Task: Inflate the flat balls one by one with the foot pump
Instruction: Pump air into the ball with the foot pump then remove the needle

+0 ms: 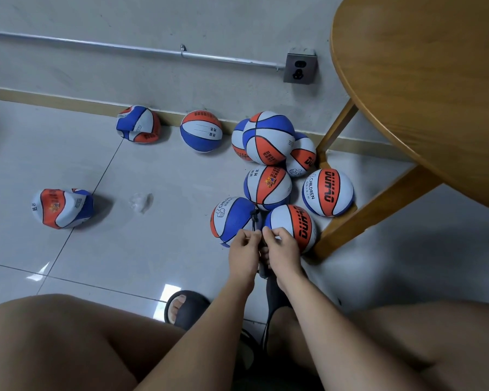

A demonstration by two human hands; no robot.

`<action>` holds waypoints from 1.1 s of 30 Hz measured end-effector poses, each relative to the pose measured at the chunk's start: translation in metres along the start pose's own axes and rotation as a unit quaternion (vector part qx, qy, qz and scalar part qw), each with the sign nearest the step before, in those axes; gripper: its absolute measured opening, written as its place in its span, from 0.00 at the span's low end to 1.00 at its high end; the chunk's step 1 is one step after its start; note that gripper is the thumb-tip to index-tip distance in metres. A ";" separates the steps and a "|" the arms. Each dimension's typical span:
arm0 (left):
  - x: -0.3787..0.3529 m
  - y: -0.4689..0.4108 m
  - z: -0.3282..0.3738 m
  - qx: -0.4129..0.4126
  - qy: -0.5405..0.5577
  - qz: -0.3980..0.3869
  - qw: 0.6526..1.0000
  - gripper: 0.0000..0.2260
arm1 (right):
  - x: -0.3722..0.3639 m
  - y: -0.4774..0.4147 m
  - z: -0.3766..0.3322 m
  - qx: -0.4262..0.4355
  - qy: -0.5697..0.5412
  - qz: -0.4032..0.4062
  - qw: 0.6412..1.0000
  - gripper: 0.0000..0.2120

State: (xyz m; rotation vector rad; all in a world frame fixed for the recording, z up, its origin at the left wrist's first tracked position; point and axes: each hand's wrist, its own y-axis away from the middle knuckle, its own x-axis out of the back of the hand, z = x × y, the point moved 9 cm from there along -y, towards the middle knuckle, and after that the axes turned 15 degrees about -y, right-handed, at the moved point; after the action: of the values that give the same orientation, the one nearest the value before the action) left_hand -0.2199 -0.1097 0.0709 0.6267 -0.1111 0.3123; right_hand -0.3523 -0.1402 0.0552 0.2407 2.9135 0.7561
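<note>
Several round red, white and blue balls lie in a cluster by the table leg. One of them, a mostly blue ball [232, 218], has the black pump hose [255, 218] reaching its top. My left hand [244, 252] and my right hand [280, 248] meet just below it, fingers pinched on the hose end. The black foot pump [274, 294] is mostly hidden under my arms and right leg. Two crumpled flat balls lie apart: one at the left [62, 208], one by the skirting board [138, 124].
A round wooden table [424, 88] fills the upper right, its legs [373, 213] beside the ball cluster. A wall socket [299, 66] and metal conduit run along the wall. A scrap of clear plastic [141, 201] lies on the tiles. My left foot wears a black slipper [185, 309].
</note>
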 end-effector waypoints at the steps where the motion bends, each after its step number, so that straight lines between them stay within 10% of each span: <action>1: -0.001 -0.001 -0.004 0.003 -0.002 -0.008 1.000 0.12 | 0.001 0.000 0.004 -0.007 0.002 -0.003 1.000 0.15; 19: -0.012 -0.001 -0.065 0.075 -0.187 -0.042 0.979 0.10 | 0.045 -0.002 0.076 -0.075 0.129 0.038 0.988 0.14; 33: 0.002 0.002 0.010 -0.007 -0.030 0.085 0.996 0.10 | -0.004 0.003 -0.025 0.036 0.013 0.032 0.999 0.16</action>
State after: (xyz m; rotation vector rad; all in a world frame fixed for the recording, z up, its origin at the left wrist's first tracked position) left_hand -0.2190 -0.1139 0.0798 0.6139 -0.2244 0.4569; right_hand -0.3522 -0.1498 0.0790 0.3341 2.9748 0.6678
